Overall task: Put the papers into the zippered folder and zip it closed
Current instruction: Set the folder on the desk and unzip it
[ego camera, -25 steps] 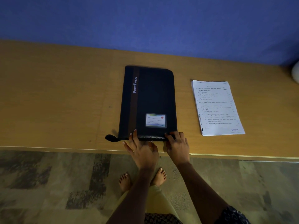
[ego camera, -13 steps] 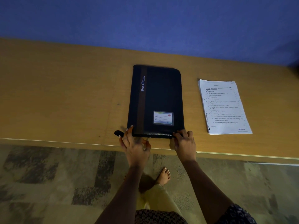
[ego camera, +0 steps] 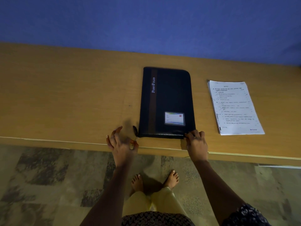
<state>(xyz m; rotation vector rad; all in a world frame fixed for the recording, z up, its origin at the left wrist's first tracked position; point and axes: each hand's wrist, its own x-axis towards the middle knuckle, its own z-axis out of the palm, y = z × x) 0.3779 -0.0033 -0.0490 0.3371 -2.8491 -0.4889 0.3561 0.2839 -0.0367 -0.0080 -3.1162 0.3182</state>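
A black zippered folder (ego camera: 171, 98) marked "PortFolio" lies closed on the wooden table (ego camera: 65, 95), its near edge close to the table's front. A stack of printed papers (ego camera: 234, 108) lies flat to its right, apart from it. My left hand (ego camera: 121, 142) is at the folder's near left corner, beside a black tab (ego camera: 135, 130). Its thumb and forefinger pinch what looks like the zipper pull while the other fingers are spread; the hand is blurred. My right hand (ego camera: 196, 142) grips the folder's near right corner.
A blue wall (ego camera: 146, 22) runs along the back of the table. The table's front edge (ego camera: 65, 141) lies just in front of my hands. Below it are the patterned floor and my bare feet (ego camera: 154, 180).
My left hand has slid left along the folder's near edge, from its middle to the left corner. My right hand has stayed at the right corner. The camera has shifted a little.
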